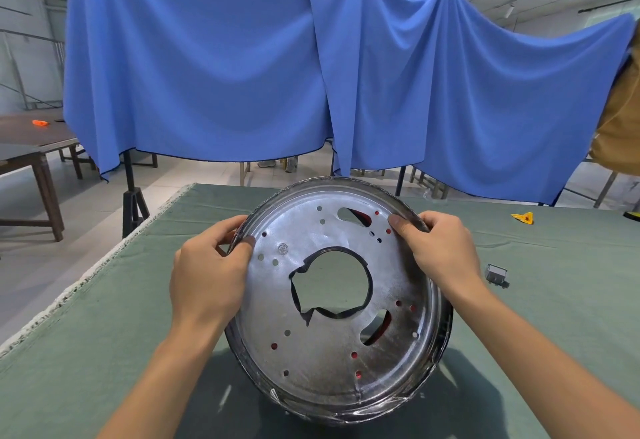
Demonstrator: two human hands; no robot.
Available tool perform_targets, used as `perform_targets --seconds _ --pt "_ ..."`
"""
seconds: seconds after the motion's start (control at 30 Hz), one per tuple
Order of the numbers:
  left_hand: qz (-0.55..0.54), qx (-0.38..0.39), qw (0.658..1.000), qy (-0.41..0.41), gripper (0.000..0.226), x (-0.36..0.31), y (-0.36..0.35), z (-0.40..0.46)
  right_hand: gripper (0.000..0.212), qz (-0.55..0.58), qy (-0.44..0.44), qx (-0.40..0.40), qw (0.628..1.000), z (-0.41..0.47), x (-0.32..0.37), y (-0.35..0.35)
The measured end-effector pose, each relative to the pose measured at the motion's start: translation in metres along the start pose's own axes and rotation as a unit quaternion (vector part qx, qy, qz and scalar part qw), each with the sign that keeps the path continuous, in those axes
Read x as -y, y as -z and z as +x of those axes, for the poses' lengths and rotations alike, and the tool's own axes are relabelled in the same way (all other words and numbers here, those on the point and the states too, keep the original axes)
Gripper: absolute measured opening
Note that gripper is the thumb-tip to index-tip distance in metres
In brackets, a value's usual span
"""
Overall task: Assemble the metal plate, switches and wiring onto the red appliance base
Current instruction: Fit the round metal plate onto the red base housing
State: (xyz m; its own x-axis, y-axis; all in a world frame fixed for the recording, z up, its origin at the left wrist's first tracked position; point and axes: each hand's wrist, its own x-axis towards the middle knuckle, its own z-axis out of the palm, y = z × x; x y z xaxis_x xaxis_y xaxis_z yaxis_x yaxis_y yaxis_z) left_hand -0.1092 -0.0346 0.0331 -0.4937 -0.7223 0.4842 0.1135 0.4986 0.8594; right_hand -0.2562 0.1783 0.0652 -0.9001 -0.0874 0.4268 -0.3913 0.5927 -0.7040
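Head view: a person's left hand [207,279] and right hand [440,251] grip opposite sides of a round metal plate [332,345] near the front edge of a green-covered table [104,300]. Both hands have their fingers curled over the raised rim, thumbs pressed on the plate's face; the left takes the upper-left rim, the right the upper-right. The plate tilts toward the camera, far edge raised, near edge low, and red [379,327] glints through its slots and screw holes, so it appears to sit over the red appliance base, though the base itself is mostly hidden. A ragged dark-edged opening at the centre shows the cloth beyond. Seating the plate looks to be the step in hand: both hands hold the far half, equally near, so lowering that edge squarely is what the fit turns on. A small grey part [497,275], possibly a switch, lies toward the right edge of the table, nearer the right hand, with a yellow piece [523,217] toward the far right corner.
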Motion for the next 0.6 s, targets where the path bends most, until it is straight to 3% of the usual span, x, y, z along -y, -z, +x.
perform_targets --seconds 0.6 --pt "-0.012 -0.019 1.000 0.001 0.023 0.0043 0.0004 0.0039 0.053 -0.012 0.013 -0.009 1.000 -0.0002 0.0037 -0.0005"
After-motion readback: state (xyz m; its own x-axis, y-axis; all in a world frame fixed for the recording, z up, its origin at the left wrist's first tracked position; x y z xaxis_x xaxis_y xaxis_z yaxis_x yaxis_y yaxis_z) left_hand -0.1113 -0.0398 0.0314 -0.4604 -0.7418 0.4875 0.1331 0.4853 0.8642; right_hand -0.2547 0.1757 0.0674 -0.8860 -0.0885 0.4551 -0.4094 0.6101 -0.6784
